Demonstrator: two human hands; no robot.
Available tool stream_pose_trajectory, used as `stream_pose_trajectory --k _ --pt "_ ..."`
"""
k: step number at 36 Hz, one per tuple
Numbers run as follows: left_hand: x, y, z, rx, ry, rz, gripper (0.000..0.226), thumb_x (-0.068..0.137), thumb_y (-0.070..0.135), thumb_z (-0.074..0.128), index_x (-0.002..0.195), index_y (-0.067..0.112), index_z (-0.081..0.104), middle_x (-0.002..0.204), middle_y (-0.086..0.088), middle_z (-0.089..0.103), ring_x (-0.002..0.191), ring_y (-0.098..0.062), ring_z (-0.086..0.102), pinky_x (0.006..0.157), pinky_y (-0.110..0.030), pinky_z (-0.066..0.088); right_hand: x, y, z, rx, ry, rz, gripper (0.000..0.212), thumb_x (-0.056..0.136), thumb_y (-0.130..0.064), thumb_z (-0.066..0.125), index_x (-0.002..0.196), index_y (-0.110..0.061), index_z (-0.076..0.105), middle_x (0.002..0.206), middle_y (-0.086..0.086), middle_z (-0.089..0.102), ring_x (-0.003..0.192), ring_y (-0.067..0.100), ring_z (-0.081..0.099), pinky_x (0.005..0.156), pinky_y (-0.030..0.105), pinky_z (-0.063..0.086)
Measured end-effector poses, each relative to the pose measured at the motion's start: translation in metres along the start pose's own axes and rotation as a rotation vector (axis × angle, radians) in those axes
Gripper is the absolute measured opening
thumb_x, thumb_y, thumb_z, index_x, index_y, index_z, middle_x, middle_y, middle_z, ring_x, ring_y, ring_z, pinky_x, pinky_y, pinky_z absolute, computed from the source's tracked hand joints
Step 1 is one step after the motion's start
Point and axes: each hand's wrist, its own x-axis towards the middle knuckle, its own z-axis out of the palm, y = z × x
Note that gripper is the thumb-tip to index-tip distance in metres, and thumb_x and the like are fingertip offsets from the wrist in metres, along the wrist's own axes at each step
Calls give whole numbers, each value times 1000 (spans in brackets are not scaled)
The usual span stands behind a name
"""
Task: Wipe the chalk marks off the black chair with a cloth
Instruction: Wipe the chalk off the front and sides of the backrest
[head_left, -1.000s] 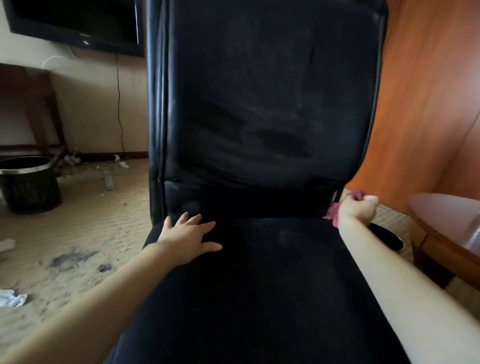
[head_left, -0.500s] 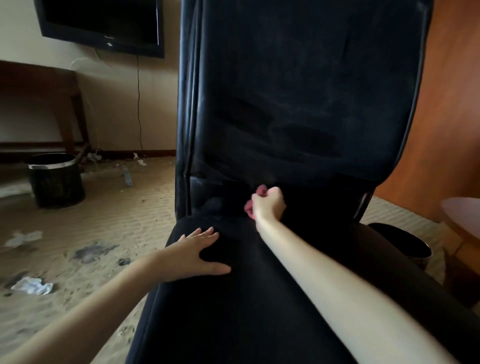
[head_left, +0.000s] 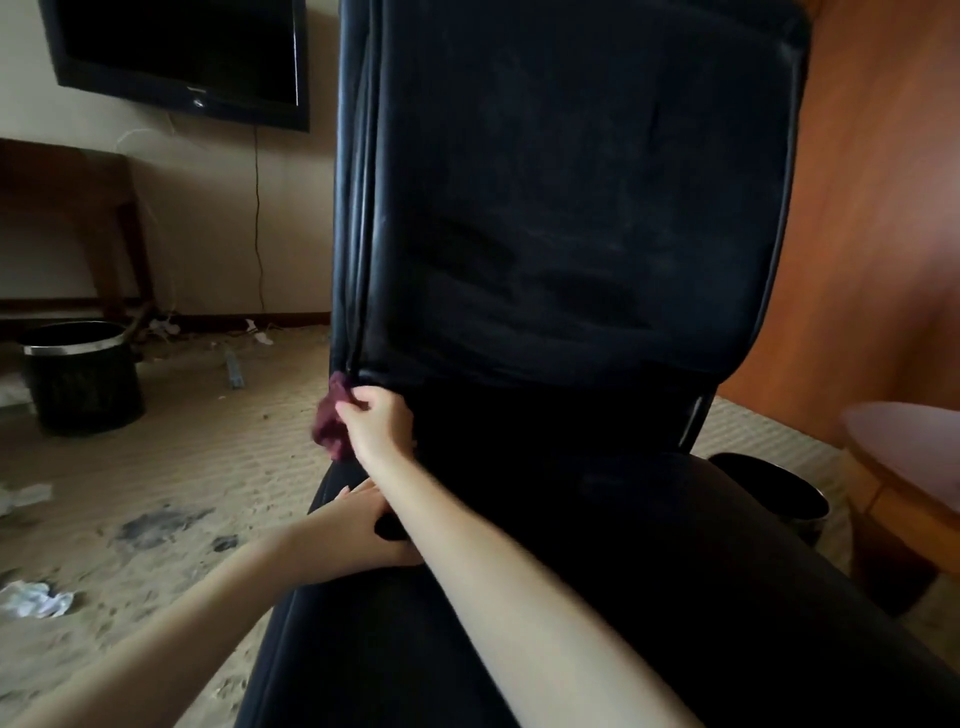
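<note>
At the chair's (head_left: 571, 234) left edge, where back meets seat, the right hand (head_left: 376, 423) grips a red cloth (head_left: 330, 421). The left hand (head_left: 363, 525) rests flat, fingers straight, on the seat.

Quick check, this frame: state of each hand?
Left hand: open, fingers flat on the chair seat, partly hidden by the right arm.
Right hand: holding the cloth.

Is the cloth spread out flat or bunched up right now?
Bunched up. The dark red cloth sits as a crumpled wad in the right hand, whose fingers curl round it at the black chair's left edge.
</note>
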Motion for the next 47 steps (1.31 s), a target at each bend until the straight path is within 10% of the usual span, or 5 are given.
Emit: stream_pose_trajectory --k 4,9,20,23,47 --pt "2 4 -5 18 -7 10 55 50 77 54 101 61 39 128 22 43 132 -6 34 117 -53 8 3 -2 -8 104 140 93 23 88 -6 58 107 5 68 105 21 69 102 34 63 90 34 49" --pt "6 6 -14 102 -147 -122 139 30 101 43 149 40 6 152 25 -9 145 -9 -11 120 -42 2 13 17 -84 255 405 217 24 88 2 52 103 5 70 104 21 70 98 32 65 80 32 48" --pt "35 25 -34 356 -310 -224 150 19 104 38 150 39 2 159 12 -8 147 -16 -3 118 -40 7 2 54 -355 284 1156 190 26 95 -14 48 115 -1 59 113 20 64 103 36 62 89 40 50" --pt "48 44 -35 475 -300 -308 112 64 79 57 152 34 6 160 7 7 145 -18 17 116 -32 18 -7 53 -398 186 1261 88 11 93 -16 50 97 -17 60 98 10 66 93 29 63 85 37 51" --pt "145 210 145 377 10 98 68 88 71 31 148 40 23 159 9 11 148 -22 1 115 -55 -4 6 88 -420 -326 841 -107 14 87 -2 62 84 -9 50 84 6 57 79 19 51 64 16 31"
